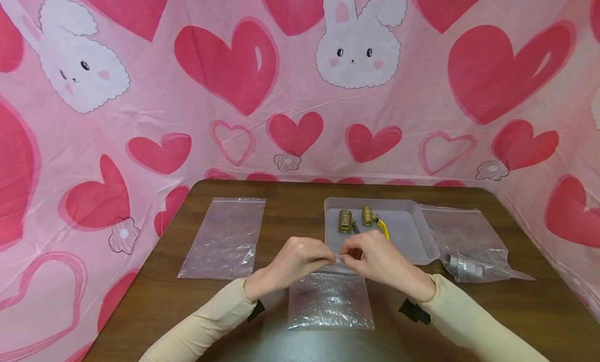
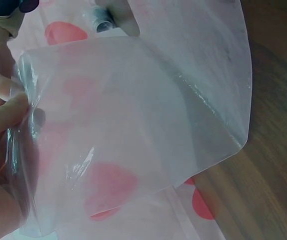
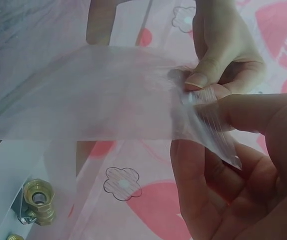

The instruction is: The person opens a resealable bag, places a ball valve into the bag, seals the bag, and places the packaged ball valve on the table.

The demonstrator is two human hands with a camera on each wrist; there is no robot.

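Observation:
Both hands meet at the top edge of a clear plastic zip bag point(image 1: 332, 302) in front of the tray. My left hand point(image 1: 300, 258) pinches the bag's mouth between thumb and fingertips. Close beside it, my right hand point(image 1: 377, 260) grips the same edge with thumb and forefinger. In the right wrist view, the ribbed zip strip point(image 3: 211, 117) runs between the two sets of fingertips. The bag's thin film point(image 2: 108, 125) fills much of the left wrist view, and nothing shows inside it.
A shallow translucent tray point(image 1: 412, 247) behind the hands holds two brass ball valves point(image 1: 345, 221), one with a yellow lever point(image 1: 383, 227). To its right lies a bag point(image 1: 461, 226) with a silver metal fitting point(image 1: 464, 265) inside. Another flat bag point(image 1: 225, 242) lies at left.

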